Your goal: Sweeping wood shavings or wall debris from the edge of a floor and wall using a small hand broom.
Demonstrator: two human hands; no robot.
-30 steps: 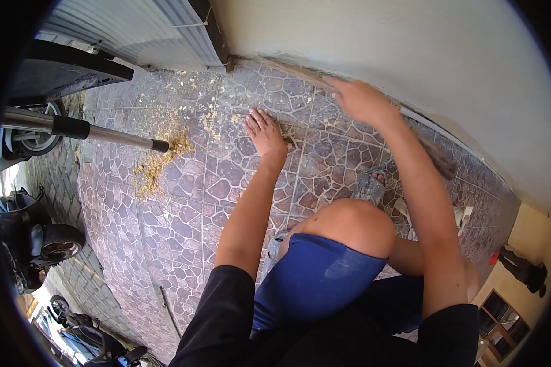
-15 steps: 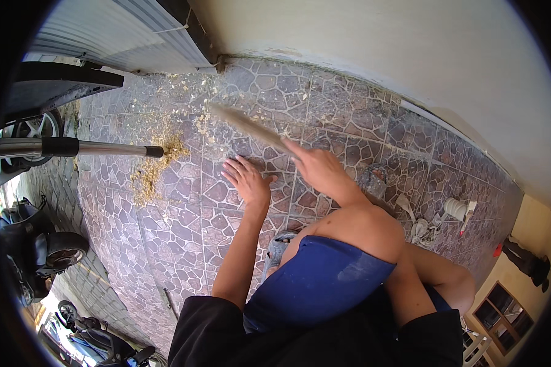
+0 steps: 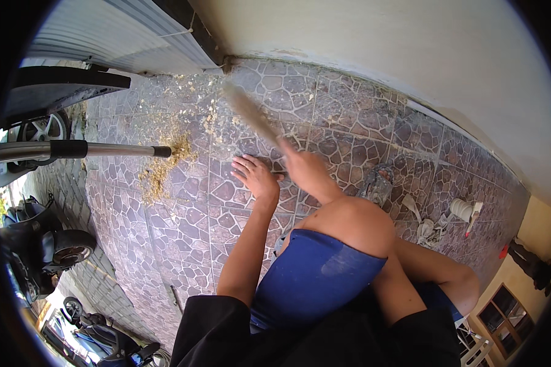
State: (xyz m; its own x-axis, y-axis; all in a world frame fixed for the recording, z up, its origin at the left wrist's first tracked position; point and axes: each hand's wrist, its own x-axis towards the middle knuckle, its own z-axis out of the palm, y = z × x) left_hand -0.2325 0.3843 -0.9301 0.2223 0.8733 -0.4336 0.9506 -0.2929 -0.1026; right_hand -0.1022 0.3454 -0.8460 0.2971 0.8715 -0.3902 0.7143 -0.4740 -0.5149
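My right hand (image 3: 310,173) is closed round the near end of a long, flat, brownish blade-like tool (image 3: 251,114). The tool is smeared by motion, so its material cannot be made out; its far end points away and to the left. Just left of it, my left hand (image 3: 256,177) is held palm down, low over the patterned stone-look tiles (image 3: 232,211), fingers apart and nothing gripped. Whether its palm touches the floor is hard to tell. Golden-brown shavings (image 3: 176,148) lie heaped to the left, with paler chips (image 3: 211,119) scattered beyond my hands.
A metal tube with a black end (image 3: 122,150) reaches in from the left above the shavings. Motorbikes (image 3: 46,244) stand further left. A corrugated panel (image 3: 134,40) and pale wall (image 3: 379,43) border the far side. Right of my knee lie a crumpled whitish cloth (image 3: 430,232) and white spool (image 3: 461,210).
The view has shifted slightly. My right hand has moved a little left, and the tool has swung to point more straight away from me. My left hand stays spread near the floor.
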